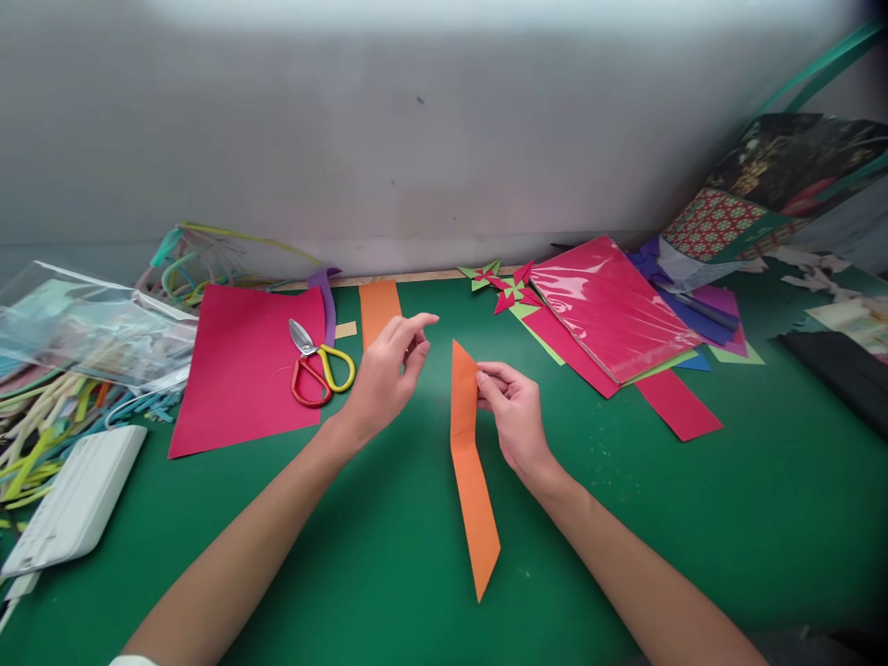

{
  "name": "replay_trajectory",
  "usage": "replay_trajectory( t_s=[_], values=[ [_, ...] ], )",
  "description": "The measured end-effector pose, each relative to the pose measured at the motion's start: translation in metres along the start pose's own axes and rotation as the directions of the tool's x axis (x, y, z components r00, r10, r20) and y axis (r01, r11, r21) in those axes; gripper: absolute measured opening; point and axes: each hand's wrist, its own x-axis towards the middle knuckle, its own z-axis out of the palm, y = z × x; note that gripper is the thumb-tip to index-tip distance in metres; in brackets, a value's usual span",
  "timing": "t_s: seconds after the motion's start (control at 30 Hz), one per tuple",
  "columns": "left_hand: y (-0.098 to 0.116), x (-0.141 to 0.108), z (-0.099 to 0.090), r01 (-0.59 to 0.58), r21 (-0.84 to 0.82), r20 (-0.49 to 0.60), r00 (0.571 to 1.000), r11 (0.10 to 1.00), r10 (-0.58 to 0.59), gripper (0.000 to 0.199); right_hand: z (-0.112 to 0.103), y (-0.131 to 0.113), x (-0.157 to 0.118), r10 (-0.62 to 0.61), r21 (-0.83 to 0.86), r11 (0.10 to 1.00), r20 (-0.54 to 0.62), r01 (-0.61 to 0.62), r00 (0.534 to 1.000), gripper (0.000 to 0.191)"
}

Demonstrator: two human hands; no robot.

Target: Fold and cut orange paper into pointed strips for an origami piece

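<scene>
My right hand (pixel 511 407) pinches the upper right edge of an orange paper strip (pixel 473 472). The strip has slanted ends and a crease across its middle, and hangs over the green table (pixel 388 583). To its left, my left hand (pixel 394 365) is raised with its fingers apart and nothing in them, index finger pointing right. Behind that hand lies a second orange strip (pixel 380 310). Scissors (pixel 315 365) with one red and one yellow handle rest partly on a large red sheet (pixel 240 370).
Folded red and green paper stars (pixel 510 285) lie at the back, beside a glossy red paper pack (pixel 614 305) and a red strip (pixel 680 405). Pipe cleaners (pixel 42 435) and a white device (pixel 76 499) are at left. A patterned bag (pixel 721 222) stands back right.
</scene>
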Motion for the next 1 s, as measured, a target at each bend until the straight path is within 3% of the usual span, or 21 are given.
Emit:
replay_trajectory(
  t_s=[0.07, 0.1, 0.2, 0.27, 0.3, 0.47, 0.63, 0.73, 0.83, 1.0],
  values=[
    [-0.01, -0.003, -0.001, -0.045, -0.007, 0.165, 0.985, 0.999, 0.045, 0.046, -0.003, 0.001, 0.004, 0.037, 0.077, 0.996, -0.038, -0.034, 0.999, 0.024],
    [-0.015, -0.006, -0.001, -0.054, -0.033, 0.293, 0.954, 0.998, 0.061, 0.053, -0.005, 0.002, 0.007, 0.049, 0.11, 0.993, -0.054, -0.042, 0.997, 0.025],
    [-0.024, -0.017, 0.005, -0.065, -0.127, 0.59, 0.797, 0.99, 0.128, 0.066, -0.012, 0.006, 0.016, 0.06, 0.185, 0.982, -0.117, -0.037, 0.991, 0.028],
    [-0.026, -0.024, 0.014, -0.088, -0.185, 0.648, 0.737, 0.979, 0.189, 0.057, -0.016, 0.01, 0.021, 0.069, 0.223, 0.974, -0.161, -0.031, 0.984, 0.029],
    [-0.026, -0.028, 0.019, -0.091, -0.207, 0.651, 0.73, 0.974, 0.206, 0.049, -0.017, 0.012, 0.023, 0.077, 0.242, 0.97, -0.177, -0.032, 0.981, 0.03],
    [-0.023, -0.032, 0.033, 0.016, -0.27, 0.566, 0.812, 0.963, 0.145, 0.019, -0.018, 0.015, 0.027, 0.08, 0.264, 0.964, -0.18, -0.03, 0.98, 0.031],
    [-0.019, -0.032, 0.038, 0.08, -0.273, 0.484, 0.873, 0.959, 0.065, 0.016, -0.017, 0.012, 0.025, 0.037, 0.234, 0.972, -0.158, 0.001, 0.987, 0.03],
    [-0.02, -0.037, 0.048, 0.21, -0.377, 0.4, 0.915, 0.902, -0.046, 0.021, -0.017, 0.01, 0.024, 0.003, 0.214, 0.976, -0.138, 0.027, 0.99, 0.028],
    [-0.023, -0.041, 0.058, 0.34, -0.505, 0.354, 0.92, 0.793, -0.169, 0.02, -0.015, 0.007, 0.023, -0.034, 0.212, 0.976, -0.062, 0.046, 0.997, 0.027],
    [-0.024, -0.045, 0.065, 0.429, -0.586, 0.347, 0.899, 0.688, -0.266, 0.027, -0.007, 0.0, 0.015, -0.111, 0.275, 0.959, 0.146, 0.068, 0.983, 0.06]
  ],
)
